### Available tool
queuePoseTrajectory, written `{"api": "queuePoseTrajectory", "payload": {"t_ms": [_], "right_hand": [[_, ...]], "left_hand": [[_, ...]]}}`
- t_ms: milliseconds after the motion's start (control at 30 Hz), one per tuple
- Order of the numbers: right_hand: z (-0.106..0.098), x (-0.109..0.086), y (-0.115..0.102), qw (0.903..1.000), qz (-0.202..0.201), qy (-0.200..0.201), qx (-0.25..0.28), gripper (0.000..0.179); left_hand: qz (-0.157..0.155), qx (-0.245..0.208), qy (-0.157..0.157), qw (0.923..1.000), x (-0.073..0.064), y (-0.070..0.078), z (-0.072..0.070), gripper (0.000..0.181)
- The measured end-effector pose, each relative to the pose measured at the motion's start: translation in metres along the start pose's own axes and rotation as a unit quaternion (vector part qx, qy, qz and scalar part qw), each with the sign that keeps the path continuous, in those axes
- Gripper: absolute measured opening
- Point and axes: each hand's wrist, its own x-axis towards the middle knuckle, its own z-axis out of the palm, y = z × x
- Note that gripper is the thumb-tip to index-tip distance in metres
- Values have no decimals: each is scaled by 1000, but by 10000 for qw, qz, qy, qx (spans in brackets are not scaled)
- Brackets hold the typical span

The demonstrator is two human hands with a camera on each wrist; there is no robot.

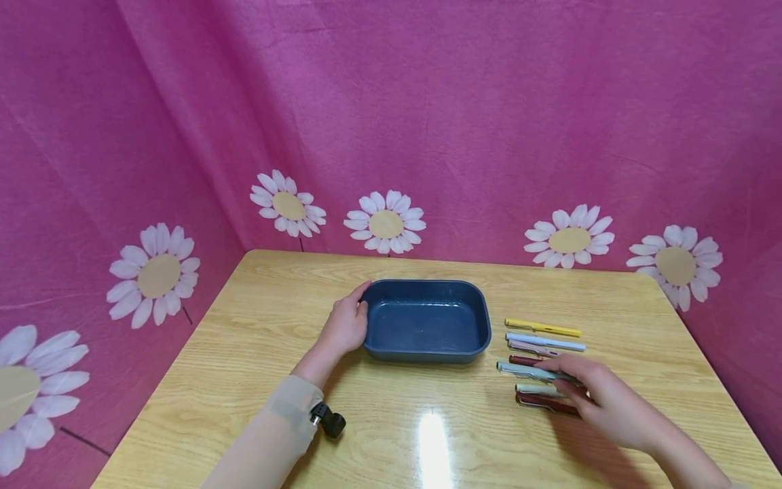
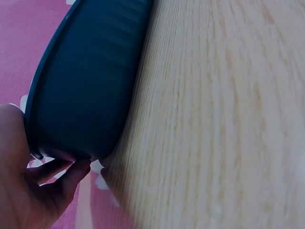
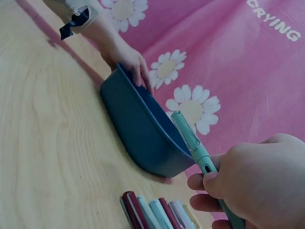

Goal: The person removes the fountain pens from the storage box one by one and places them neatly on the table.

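Note:
My left hand grips the left end of a dark blue rectangular tray, with fingers over its rim in the right wrist view. The tray stands on the table with nothing inside. On the right, my right hand pinches a mint-green pen with a wire clip between thumb and fingers. It is raised above a row of pens in the right wrist view. That row includes a yellow pen, a light blue pen, a lilac pen and a dark red pen, partly covered by my hand.
The wooden table reaches back to a pink curtain printed with white daisies, which also hangs along both sides. A small black device is strapped to my left wrist over a beige sleeve.

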Motion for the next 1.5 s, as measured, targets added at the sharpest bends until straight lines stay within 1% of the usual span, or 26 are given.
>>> {"api": "queuePoseTrajectory", "payload": {"t_ms": [133, 333, 433, 567, 667, 767, 833, 867, 1033, 1067, 1167, 1233, 1333, 1433, 1500], "right_hand": [[2, -10, 3, 9999, 54, 60, -90, 48], [5, -23, 7, 9999, 125, -46, 5, 45], [5, -29, 10, 9987, 425, -276, 32, 40], [7, -37, 11, 9957, 794, -455, 122, 37], [11, -43, 11, 9966, 748, -316, 99, 39], [13, -48, 11, 9962, 813, -323, 28, 39], [14, -51, 13, 9951, 890, -434, -79, 38], [14, -53, 14, 9936, 978, -553, -91, 36], [14, -58, 20, 9900, 1054, -920, -197, 29], [15, -59, 22, 9897, 1053, -947, -213, 28], [18, -62, 26, 9920, 856, -896, -237, 27], [21, -64, 28, 9943, 672, -787, -239, 28], [25, -67, 32, 9979, 296, -454, -358, 33], [26, -68, 34, 9985, 119, -227, -484, 37], [25, -67, 33, 9978, 92, -171, -636, 36]], "left_hand": [[-9, 13, -5, 10000, 0, -1, 0, 48], [-9, -19, -12, 10000, 1, -2, 0, 49], [-17, -64, -15, 10000, 1, -2, 0, 48], [-34, -82, -23, 10000, 1, -1, 0, 48], [-48, -49, -20, 10000, 0, -1, 0, 49], [-68, -8, -10, 10000, 0, -1, 1, 49], [-48, -6, -10, 10000, 0, -1, 1, 49], [-44, -2, -8, 10000, 0, -1, 0, 49], [-7, -12, 3, 10000, 0, 0, 0, 49], [-14, -20, 7, 10000, 0, 0, 0, 49], [-15, -36, 5, 10000, 0, 0, 0, 49], [-9, -34, 1, 10000, 0, 0, -1, 49], [-3, -13, 3, 10000, 1, -1, -1, 49], [-24, -7, -10, 10000, 1, -2, 0, 49], [-38, -20, -27, 10000, 1, -2, 0, 49]]}}
